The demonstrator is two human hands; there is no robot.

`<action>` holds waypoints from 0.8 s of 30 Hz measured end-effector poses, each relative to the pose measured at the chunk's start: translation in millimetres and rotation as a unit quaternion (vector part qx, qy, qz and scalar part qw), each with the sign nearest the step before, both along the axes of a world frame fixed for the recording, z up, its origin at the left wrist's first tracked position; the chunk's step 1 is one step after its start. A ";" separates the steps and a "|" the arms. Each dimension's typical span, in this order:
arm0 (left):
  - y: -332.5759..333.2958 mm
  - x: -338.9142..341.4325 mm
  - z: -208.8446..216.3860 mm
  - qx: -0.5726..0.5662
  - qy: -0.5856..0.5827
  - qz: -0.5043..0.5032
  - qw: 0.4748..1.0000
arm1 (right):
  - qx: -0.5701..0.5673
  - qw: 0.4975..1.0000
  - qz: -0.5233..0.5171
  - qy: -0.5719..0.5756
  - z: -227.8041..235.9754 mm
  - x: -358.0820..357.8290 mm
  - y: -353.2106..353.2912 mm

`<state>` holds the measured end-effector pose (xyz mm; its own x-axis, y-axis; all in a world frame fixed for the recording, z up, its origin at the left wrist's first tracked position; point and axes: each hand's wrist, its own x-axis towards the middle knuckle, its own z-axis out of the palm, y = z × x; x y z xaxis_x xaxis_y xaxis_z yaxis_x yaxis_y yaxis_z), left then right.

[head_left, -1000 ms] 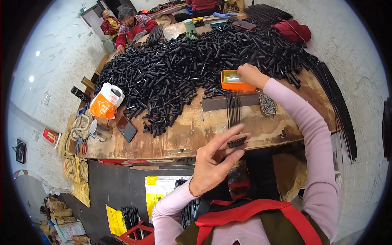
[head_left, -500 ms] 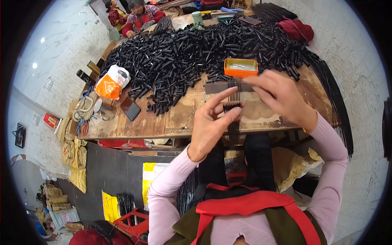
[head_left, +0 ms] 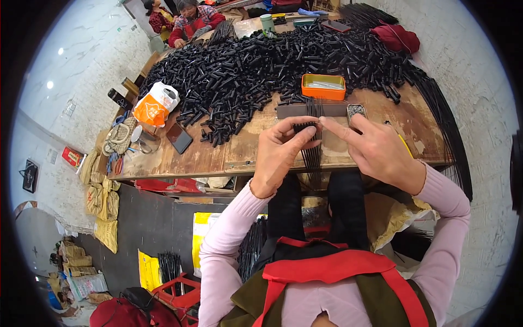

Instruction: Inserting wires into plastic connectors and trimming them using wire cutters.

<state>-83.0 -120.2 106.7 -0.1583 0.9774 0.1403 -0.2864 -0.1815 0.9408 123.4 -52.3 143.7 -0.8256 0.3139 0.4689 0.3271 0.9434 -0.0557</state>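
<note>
A bundle of thin black rods (head_left: 310, 158) is pinched between the thumb and fingers of my left hand (head_left: 275, 155), above the table's near edge. The rods run up toward the orange tin and down past the edge. A row of dark tips shows at my left thumb. My right hand (head_left: 376, 147) meets the bundle from the right: its forefinger reaches my left fingertips and its other fingers are curled. Anything small in its fingers is hidden. A small metal box (head_left: 356, 110) of tiny pieces sits just beyond my right hand, and a yellow-handled tool (head_left: 405, 144) shows beside it.
A large heap of short black tubes (head_left: 245, 71) spreads across the wooden table (head_left: 245, 152). An orange tin (head_left: 323, 94) stands beyond my hands. A phone (head_left: 178, 138) and a plastic bag (head_left: 156, 104) lie left. Long black rods (head_left: 444, 120) hang off the right. A person (head_left: 193, 24) sits opposite.
My right hand has come down and its forefinger now reaches the bundle at my left fingertips. The small metal box has come into sight. My left hand keeps its hold on the rods.
</note>
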 end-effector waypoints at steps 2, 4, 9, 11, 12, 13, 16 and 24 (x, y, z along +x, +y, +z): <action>-0.2 -0.1 -0.5 -0.001 0.000 0.004 1.000 | 0.035 0.999 -0.010 0.000 -1.6 -1.1 -0.3; 0.2 -1.1 0.3 0.003 -0.006 -0.005 1.000 | 0.072 0.997 0.002 -0.005 0.1 0.2 2.2; 1.0 -5.2 -2.2 -0.007 -0.013 -0.016 1.000 | 0.164 0.985 0.046 0.015 11.8 2.5 11.1; 0.5 -5.7 -2.0 -0.014 -0.028 -0.021 0.999 | 0.165 0.984 0.062 0.029 15.1 3.1 12.7; -0.4 -6.1 -2.4 -0.015 -0.024 -0.034 0.999 | 0.164 0.984 0.062 0.029 15.7 2.3 13.8; -1.1 -6.2 -2.6 -0.016 -0.020 -0.048 0.999 | 0.159 0.984 0.072 0.044 16.3 1.0 14.7; -2.2 -6.1 -1.2 -0.020 -0.011 -0.065 0.998 | 0.149 0.983 0.091 0.063 16.0 -2.0 15.4; -5.1 -6.9 -2.1 -0.017 -0.009 -0.060 0.998 | 0.127 0.981 0.119 0.088 13.5 -12.9 13.5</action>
